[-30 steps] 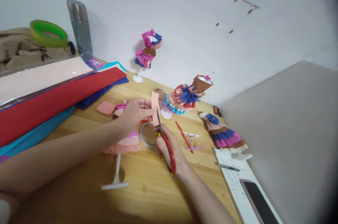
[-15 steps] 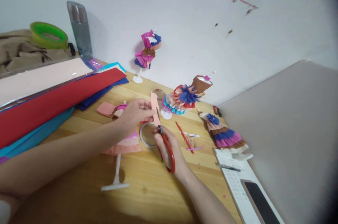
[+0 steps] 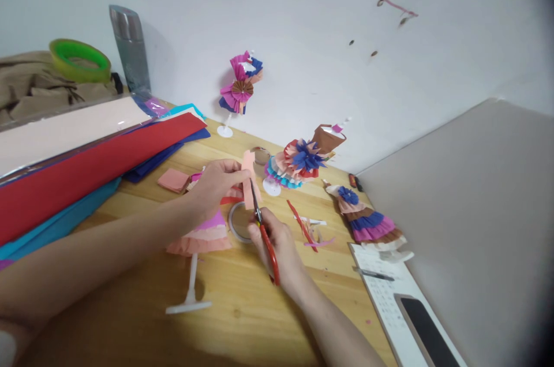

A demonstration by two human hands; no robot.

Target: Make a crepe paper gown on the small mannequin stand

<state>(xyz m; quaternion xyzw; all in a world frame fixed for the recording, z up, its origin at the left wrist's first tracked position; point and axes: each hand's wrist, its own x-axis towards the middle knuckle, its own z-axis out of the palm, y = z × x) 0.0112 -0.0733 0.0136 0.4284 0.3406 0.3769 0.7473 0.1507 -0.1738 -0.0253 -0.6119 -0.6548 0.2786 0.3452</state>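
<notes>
Left hand (image 3: 215,180) pinching pink paper strip (image 3: 248,182), right hand (image 3: 277,243) gripping scissors (image 3: 263,234)

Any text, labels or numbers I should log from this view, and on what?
No text is readable.
White sheet under the phone: rows of small print, too blurred to read.
Phone: screen dark.
Red scissors in the right hand, pink paper strip in the left hand: no markings visible.

White wall (image 3: 303,21), wooden table (image 3: 242,303)

Left hand (image 3: 214,182) pinches a pink paper strip (image 3: 249,179) upright while right hand (image 3: 277,240) works red-handled scissors (image 3: 264,234) against it
</notes>
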